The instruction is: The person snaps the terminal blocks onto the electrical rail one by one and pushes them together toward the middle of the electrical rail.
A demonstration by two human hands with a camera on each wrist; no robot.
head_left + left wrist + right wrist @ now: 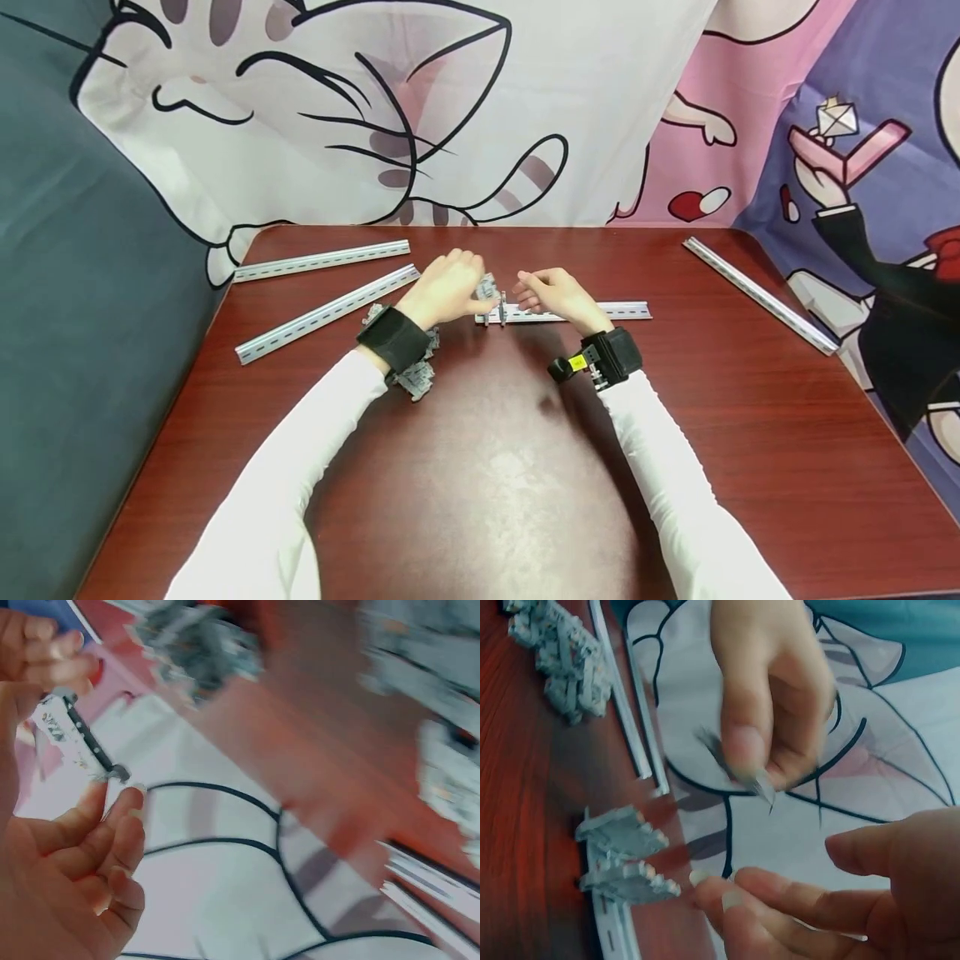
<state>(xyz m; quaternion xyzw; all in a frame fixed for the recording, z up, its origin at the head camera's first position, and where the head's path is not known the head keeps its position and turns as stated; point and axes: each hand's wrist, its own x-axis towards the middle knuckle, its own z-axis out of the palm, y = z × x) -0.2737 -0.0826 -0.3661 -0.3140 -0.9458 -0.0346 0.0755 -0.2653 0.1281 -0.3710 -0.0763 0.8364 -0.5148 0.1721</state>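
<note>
My left hand (450, 287) pinches a small, thin grey terminal block (79, 739) between thumb and fingers, raised above the table; it is blurred in the right wrist view. Facing it, my right hand (557, 297) has its fingers loosely bent, with nothing in them. Between and below the hands lies a slotted metal mounting rail (622, 311). Two grey terminal blocks (630, 883) stand upright on the rail near its left end, a small gap between them. A heap of similar grey blocks (416, 379) lies under my left wrist, which partly hides it.
Two more slotted rails, an upper one (322, 261) and a lower one (326, 314), lie at the left of the brown table (495, 500). Another rail (761, 296) lies slanted at the right. A printed cloth (585, 100) hangs behind the table's far edge.
</note>
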